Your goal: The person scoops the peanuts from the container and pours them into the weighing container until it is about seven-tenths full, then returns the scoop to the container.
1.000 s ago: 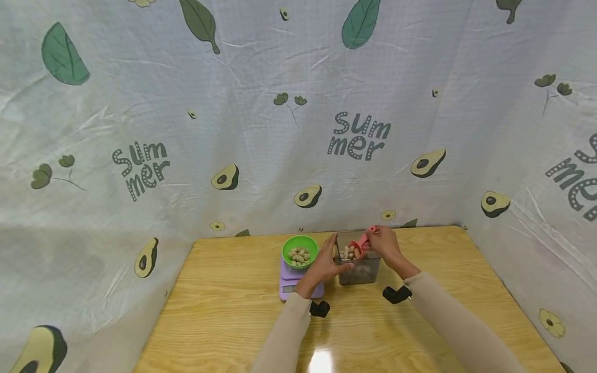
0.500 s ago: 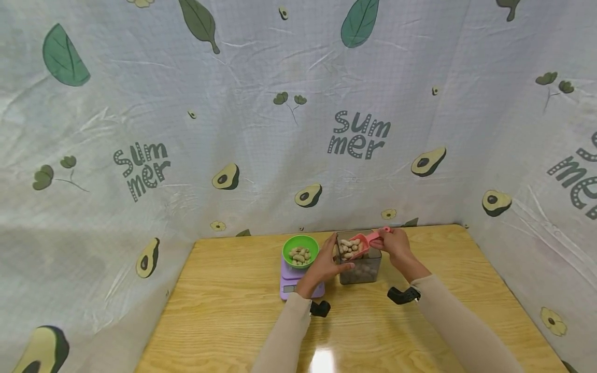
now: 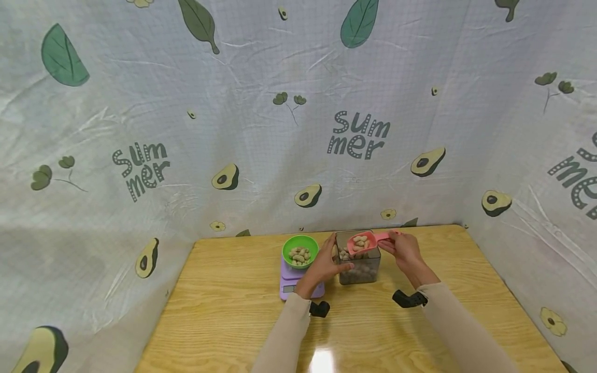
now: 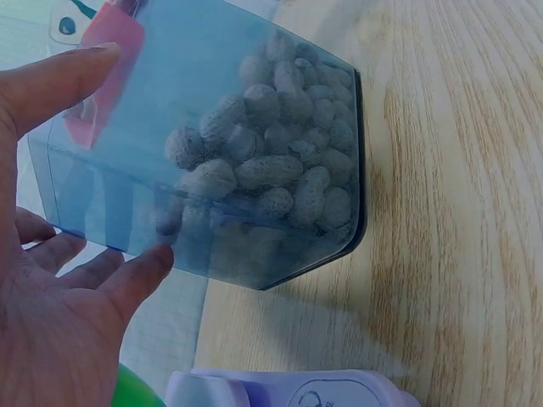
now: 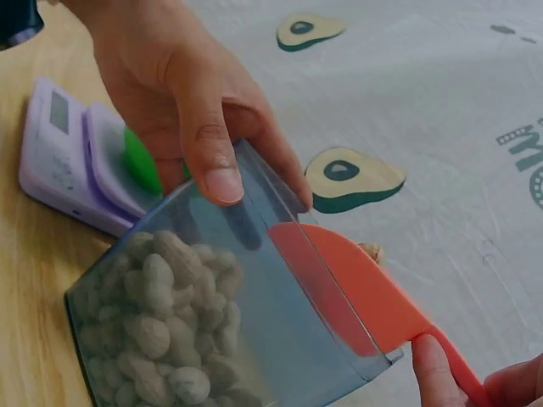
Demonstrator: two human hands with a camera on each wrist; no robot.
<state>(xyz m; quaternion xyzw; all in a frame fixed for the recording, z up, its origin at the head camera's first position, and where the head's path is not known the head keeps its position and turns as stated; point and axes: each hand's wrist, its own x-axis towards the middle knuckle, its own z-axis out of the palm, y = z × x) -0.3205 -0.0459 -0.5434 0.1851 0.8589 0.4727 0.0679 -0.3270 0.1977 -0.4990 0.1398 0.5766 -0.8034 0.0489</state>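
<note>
Apparently scooping peanuts (image 3: pixel 360 242) — pinching the loaded scoop (image 5: pixel 373 292) with right hand (image 3: pixel 404 250), gripping the container (image 3: pixel 366 272) beneath with left hand (image 3: pixel 323 265); probably calls next for level carrying past left hand to the green bowl (image 3: pixel 298 241).

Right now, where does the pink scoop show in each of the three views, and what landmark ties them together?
Head: the pink scoop is right of and below centre, held by the right hand.
Left wrist: upper left, partly covered by the thumb of the left hand.
Right wrist: lower right, partly seen through the clear box.
Shared landmark: that box, with peanuts inside.
</note>
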